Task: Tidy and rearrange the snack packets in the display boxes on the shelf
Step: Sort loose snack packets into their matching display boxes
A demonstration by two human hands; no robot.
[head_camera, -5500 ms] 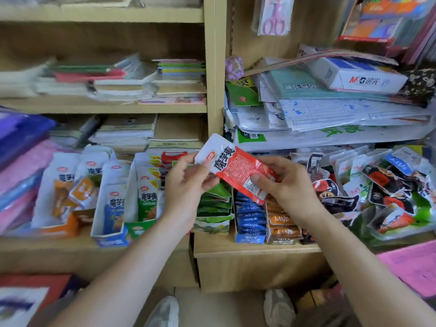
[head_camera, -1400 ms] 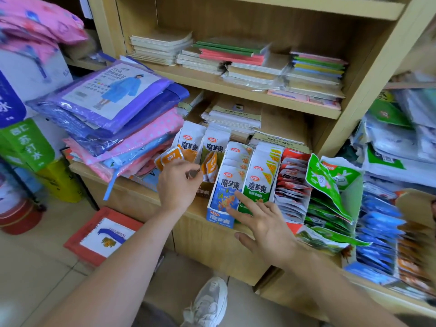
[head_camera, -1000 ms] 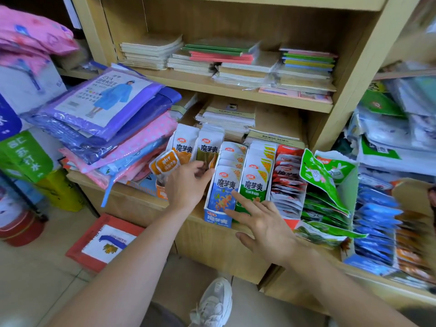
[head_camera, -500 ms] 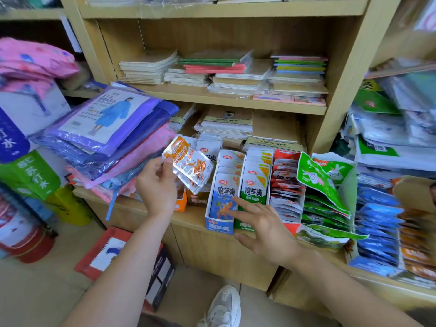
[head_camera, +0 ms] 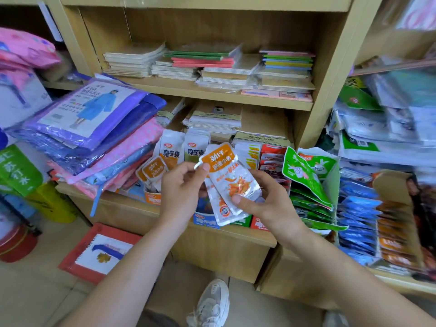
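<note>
Currently both hands hold a small fan of orange-and-white snack packets (head_camera: 232, 178) in front of the shelf (head_camera: 113, 204), just above the row of display boxes (head_camera: 205, 220). The left hand (head_camera: 181, 187) pinches the top corner of the front packet between thumb and forefinger. The right hand (head_camera: 264, 201) has its thumb pressed on the lower end with the fingers curled behind, so each grip is closed on the packets. At least two packets overlap in the fan; the exact count is hard to tell. More of the same kind stand in the orange box (head_camera: 152, 199) to the left, which is probably where these belong. They look light, thin and glossy, likely floppy and apt to slide over one another. The flat sealed edges seem a safer hold than the filled middle, and the stack should be squared up before it goes into a box.
</note>
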